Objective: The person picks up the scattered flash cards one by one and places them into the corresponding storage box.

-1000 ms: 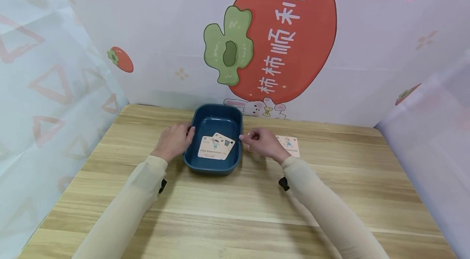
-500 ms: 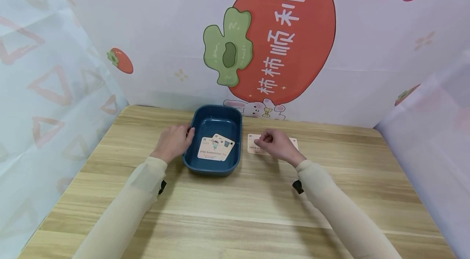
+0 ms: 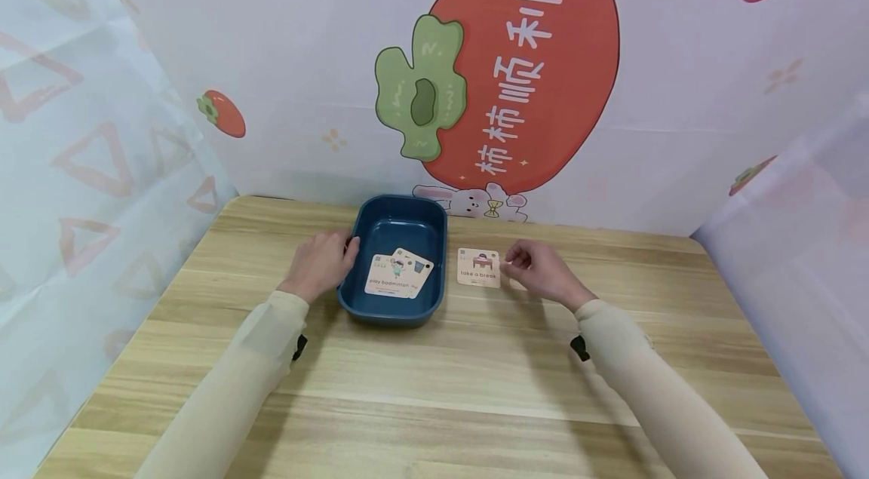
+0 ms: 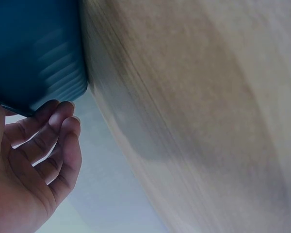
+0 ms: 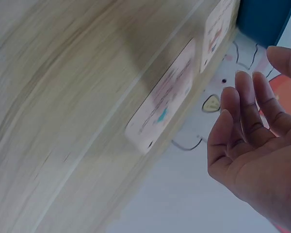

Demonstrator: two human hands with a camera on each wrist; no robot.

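In the head view a dark blue plastic bin (image 3: 407, 228) stands left of centre on the table. My left hand (image 3: 320, 262) holds its left rim, and in the left wrist view curled fingers (image 4: 68, 150) lie against the outer wall. Inside, a "play badminton" card (image 3: 383, 283) overlaps another picture card (image 3: 422, 268). Right of the bin, a "take a break" card (image 3: 478, 273) lies flat. My right hand (image 3: 543, 275) hovers just right of it, fingers loosely bent and holding nothing. Beneath that hand lies another card (image 5: 167, 97), seen in the right wrist view but hidden from the head.
A wood-grain table (image 3: 434, 403) carries everything. Behind it hangs a white backdrop (image 3: 292, 124) printed with a large red persimmon (image 3: 577, 87). Patterned white sheets (image 3: 81, 185) enclose the sides.
My right hand has moved right from the bin's right rim, past the "take a break" card, which is now uncovered. The left hand and the bin have stayed put.
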